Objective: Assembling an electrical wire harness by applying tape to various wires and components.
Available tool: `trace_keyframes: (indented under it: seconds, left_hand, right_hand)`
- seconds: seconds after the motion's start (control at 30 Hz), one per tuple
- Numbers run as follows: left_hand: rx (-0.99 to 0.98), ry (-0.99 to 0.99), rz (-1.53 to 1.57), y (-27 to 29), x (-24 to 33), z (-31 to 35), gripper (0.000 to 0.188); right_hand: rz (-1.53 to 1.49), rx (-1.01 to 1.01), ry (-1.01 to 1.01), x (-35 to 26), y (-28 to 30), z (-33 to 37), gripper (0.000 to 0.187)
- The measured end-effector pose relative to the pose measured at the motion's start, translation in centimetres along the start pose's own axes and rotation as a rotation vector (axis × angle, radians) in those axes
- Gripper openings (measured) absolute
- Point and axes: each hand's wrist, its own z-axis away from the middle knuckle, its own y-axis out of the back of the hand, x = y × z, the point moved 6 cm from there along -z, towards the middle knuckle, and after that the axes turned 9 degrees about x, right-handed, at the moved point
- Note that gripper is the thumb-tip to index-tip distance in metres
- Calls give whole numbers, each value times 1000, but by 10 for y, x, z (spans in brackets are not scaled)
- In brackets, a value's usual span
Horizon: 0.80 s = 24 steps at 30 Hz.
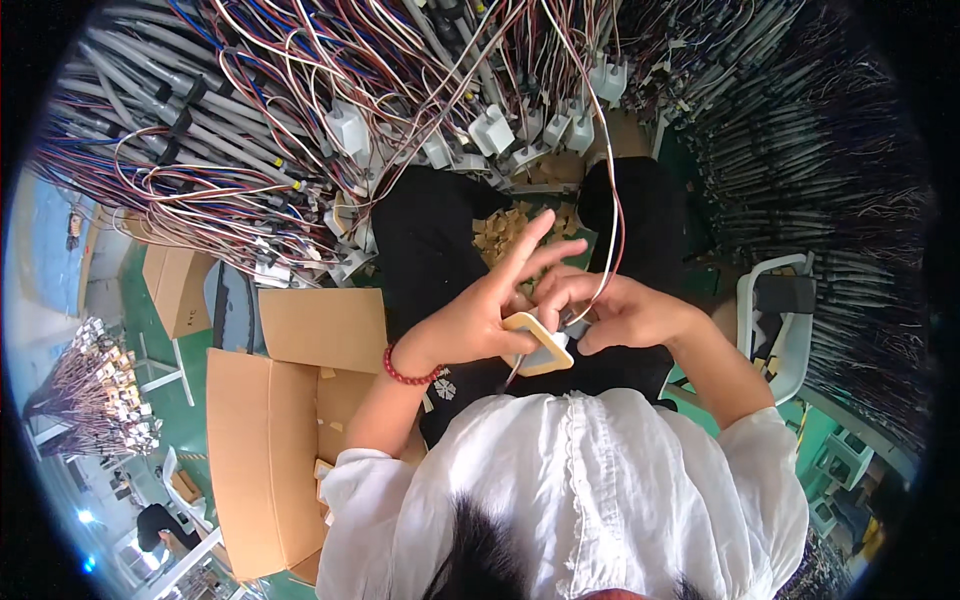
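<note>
My left hand (470, 318) holds a small white plastic housing (545, 356) with a tan rim, its thumb against the rim and some fingers stretched out. From the right, my right hand (635, 312) has its fingers bent in close beside the housing. White and red wires (614, 215) come down from the hanging bundles and run into the fingers of my right hand. A short dark wire shows below the housing. The fingertips of both hands are close together, and the exact spot where the wires meet the housing is partly hidden.
Bundles of grey cables and coloured wires (270, 80) with white housings (490, 130) hang ahead. Dark cable rows (810, 150) fill the right side. An open cardboard box (245, 450) stands at my left, a white plastic stool (785, 310) at my right. Tan scraps (500, 232) lie between my knees.
</note>
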Motion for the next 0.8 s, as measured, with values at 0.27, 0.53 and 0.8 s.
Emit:
trace_keyframes:
  seconds: [0.27,0.53,0.8]
  left_hand:
    - [348,-361,-792,0,10,27,39]
    - [256,-407,-708,-7,18,32,38]
    - [384,-36,-106,6,-6,40,25]
  right_hand:
    - [130,342,204,-6,5,9,42]
    - [134,361,15,-14,21,10,37]
    - [558,241,313,-57,0,17,40]
